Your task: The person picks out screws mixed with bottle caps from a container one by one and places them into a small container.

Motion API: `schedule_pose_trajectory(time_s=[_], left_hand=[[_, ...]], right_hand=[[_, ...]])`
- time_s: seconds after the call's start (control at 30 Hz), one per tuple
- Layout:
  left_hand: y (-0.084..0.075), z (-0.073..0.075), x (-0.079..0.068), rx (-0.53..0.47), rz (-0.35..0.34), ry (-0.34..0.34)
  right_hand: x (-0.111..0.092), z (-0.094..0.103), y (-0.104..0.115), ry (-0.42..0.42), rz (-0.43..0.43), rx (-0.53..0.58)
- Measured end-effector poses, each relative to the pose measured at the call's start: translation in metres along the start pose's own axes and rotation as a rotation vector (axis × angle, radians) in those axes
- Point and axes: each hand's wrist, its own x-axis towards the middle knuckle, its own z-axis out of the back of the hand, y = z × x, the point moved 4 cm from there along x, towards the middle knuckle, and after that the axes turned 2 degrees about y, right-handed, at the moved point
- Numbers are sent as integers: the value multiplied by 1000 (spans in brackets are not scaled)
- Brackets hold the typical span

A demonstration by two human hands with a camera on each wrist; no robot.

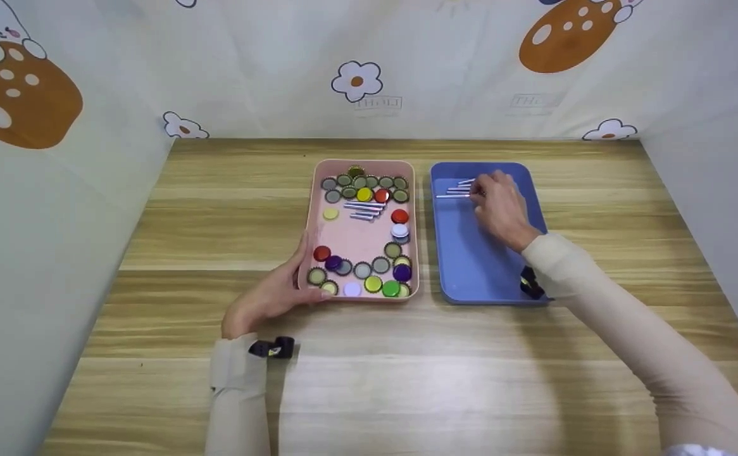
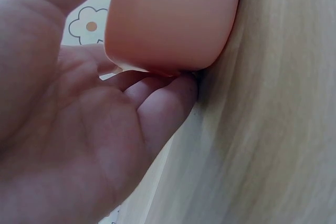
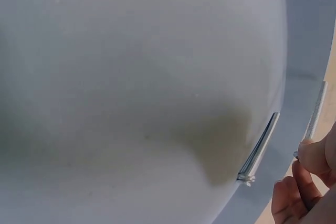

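My left hand [image 1: 272, 292] grips the near left corner of a pink tray [image 1: 337, 237], thumb along its front rim. In the left wrist view, the fingers [image 2: 165, 106] lie against the tray's outer wall [image 2: 173, 22], low by the tabletop. My right hand [image 1: 502, 206] is over the far part of a blue tray [image 1: 470, 259]. Between thumb and fingertips it pinches a thin, ribbed silver rod [image 3: 316, 111], like a long screw. Several similar silver rods [image 3: 258, 150] lie in the blue tray, partly hidden by that hand in the head view.
Bottle caps [image 1: 373, 283] of several colours lie along the pink tray's far, right and near sides, with a group of silver rods [image 1: 364, 208] among them. Both trays stand side by side on a wooden table [image 1: 407, 367]. A patterned curtain [image 1: 268, 76] stands behind it.
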Motion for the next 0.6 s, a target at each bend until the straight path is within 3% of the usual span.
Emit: schedule_pose_trajectory(time_s=[0.6], left_hand=[[1,0,3,40,-41,-16]], right_hand=[[7,0,-18,8,-30,-46]])
